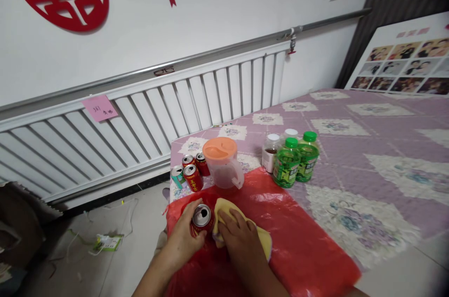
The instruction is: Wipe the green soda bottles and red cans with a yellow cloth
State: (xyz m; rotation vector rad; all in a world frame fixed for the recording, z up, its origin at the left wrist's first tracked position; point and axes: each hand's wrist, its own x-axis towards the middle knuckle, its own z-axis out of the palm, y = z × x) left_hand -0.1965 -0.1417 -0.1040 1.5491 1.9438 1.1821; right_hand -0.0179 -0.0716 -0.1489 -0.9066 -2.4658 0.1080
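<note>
My left hand (187, 231) is wrapped round an opened red drink can (202, 216) that stands upright over the red plastic sheet (294, 236). Just right of the can, my right hand (239, 236) presses on a yellow cloth (264, 240), its fingers bent over the fabric. The cloth's left edge lies close against the can; whether they touch I cannot tell. Behind my hands stands a clear plastic pitcher (224, 173) with an orange lid (220, 148). To its left is a cluster of cans, among them a red can (193, 178) and a teal can (178, 176).
Right of the pitcher stand green-capped bottles (286, 166) and white-capped bottles (270, 153). A purple patterned cover (329, 147) lies beneath everything. A white radiator (196, 100) runs along the wall. On the floor at left lie cords and a green-white packet (108, 242).
</note>
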